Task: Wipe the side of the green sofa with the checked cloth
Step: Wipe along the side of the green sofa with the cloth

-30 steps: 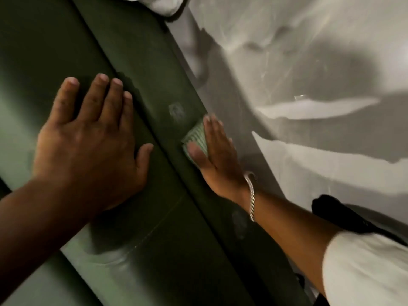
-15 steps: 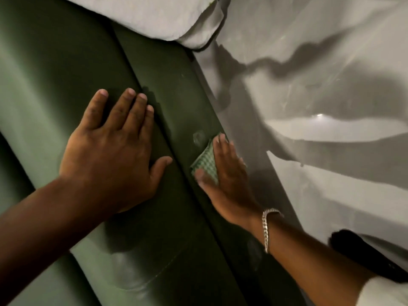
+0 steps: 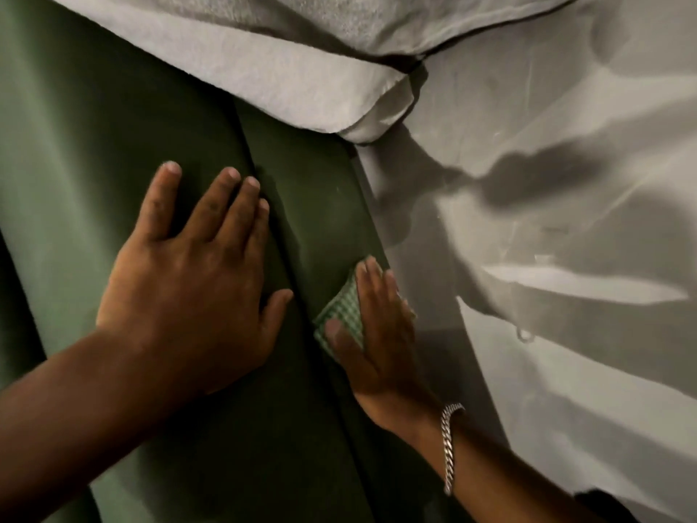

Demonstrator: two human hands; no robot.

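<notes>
Right hand [image 3: 381,334], flat, has pushed the checked cloth [image 3: 341,307] farther up the green sofa [image 3: 320,205] side; left hand [image 3: 188,285], released, braces beside it. The wiping is under way.

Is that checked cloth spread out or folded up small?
Folded small, it seems: the cloth barely peeks from under the flat right hand on the sofa; its layers are hidden.

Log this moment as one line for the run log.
task: wipe sofa side | right hand: flat, pressing checked cloth against sofa | left hand: flat, resting on sofa
</notes>
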